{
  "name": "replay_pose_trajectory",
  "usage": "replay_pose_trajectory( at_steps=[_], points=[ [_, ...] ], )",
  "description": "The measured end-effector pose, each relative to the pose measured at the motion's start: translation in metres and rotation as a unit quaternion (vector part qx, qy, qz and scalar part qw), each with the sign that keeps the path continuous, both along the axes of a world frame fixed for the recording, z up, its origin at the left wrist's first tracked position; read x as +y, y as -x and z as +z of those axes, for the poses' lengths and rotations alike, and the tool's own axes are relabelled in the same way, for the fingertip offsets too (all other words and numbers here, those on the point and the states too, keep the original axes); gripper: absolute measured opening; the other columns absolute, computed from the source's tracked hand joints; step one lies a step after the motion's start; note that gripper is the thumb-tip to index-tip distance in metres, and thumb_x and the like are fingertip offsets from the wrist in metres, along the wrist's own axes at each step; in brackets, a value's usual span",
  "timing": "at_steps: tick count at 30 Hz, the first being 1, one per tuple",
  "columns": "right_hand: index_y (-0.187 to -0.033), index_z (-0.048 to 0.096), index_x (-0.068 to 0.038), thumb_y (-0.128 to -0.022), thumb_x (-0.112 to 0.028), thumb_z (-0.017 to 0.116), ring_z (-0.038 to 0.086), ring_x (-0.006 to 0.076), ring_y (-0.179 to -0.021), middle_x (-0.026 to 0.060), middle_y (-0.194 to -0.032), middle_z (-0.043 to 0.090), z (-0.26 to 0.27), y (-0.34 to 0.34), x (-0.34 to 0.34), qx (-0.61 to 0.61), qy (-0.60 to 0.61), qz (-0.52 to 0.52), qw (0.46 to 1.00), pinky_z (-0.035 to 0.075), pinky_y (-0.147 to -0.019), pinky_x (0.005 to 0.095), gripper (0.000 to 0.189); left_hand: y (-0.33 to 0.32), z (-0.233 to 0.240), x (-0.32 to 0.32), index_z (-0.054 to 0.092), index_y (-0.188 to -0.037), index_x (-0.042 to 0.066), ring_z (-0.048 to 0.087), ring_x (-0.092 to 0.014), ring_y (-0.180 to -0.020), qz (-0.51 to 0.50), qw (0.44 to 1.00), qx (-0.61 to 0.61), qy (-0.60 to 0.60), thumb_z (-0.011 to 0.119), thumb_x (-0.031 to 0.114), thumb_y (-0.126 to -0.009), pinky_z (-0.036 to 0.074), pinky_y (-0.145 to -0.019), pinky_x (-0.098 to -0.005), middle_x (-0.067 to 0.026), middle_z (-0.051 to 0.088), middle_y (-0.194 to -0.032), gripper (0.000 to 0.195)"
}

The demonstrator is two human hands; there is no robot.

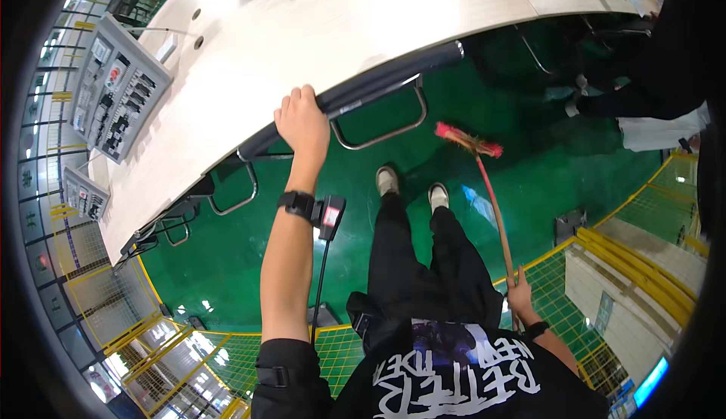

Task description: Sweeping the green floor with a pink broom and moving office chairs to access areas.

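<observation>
My left hand (303, 121) is curled over the black back of a chair (391, 78) with bent metal tubes, against the edge of a pale wood table (351, 27). A black strap with a small cabled box (332, 217) sits on that forearm. My right hand (520, 294), low beside my hip, is closed around the wooden handle of a broom (494, 203). The broom's red head (468, 140) rests on the green floor (340, 186), just beyond my shoes.
Panels of electrical components (122, 93) stand on the table's left side. More chairs (181, 220) line its edge. At the far right is another person in dark trousers (635, 98). Yellow mesh fencing (544, 283) runs behind me, near a grey box (570, 225).
</observation>
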State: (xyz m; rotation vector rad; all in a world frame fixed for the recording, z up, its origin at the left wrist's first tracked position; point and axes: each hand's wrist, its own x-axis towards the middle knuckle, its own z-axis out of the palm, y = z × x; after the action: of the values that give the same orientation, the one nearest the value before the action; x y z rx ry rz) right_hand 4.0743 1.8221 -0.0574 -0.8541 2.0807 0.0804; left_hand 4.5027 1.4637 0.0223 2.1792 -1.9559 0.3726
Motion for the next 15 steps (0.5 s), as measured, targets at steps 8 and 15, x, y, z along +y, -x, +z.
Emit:
replay_pose_trajectory(
  at_steps=[8, 15],
  points=[
    [-0.102, 0.037, -0.005, -0.086, -0.017, 0.037, 0.041, 0.0148, -0.036, 0.0045, -0.053, 0.039, -0.032, -0.126, -0.058, -0.14, -0.013, -0.151, 0.978, 0.034, -0.03, 0.0274, 0.019, 0.011, 0.008, 0.087, 0.044, -0.103, 0.001, 0.043, -0.035, -0.094, -0.257, 0.91, 0.305, 0.111, 0.05, -0.001, -0.061, 0.035, -0.083, -0.0426, -0.018, 0.047, -0.099, 0.043],
    [-0.099, 0.03, 0.001, -0.084, -0.013, 0.039, 0.052, 0.0196, -0.049, 0.013, -0.071, 0.05, -0.034, -0.316, -0.023, -0.205, -0.047, -0.124, 0.97, 0.044, -0.039, 0.0324, 0.022, 0.0, -0.056, 0.37, 0.042, -0.1, 0.002, 0.048, -0.019, -0.056, 0.331, 0.212, 0.751, -0.53, 0.049, 0.041, -0.083, 0.041, -0.049, -0.032, -0.0068, 0.047, -0.076, 0.043]
  ],
)
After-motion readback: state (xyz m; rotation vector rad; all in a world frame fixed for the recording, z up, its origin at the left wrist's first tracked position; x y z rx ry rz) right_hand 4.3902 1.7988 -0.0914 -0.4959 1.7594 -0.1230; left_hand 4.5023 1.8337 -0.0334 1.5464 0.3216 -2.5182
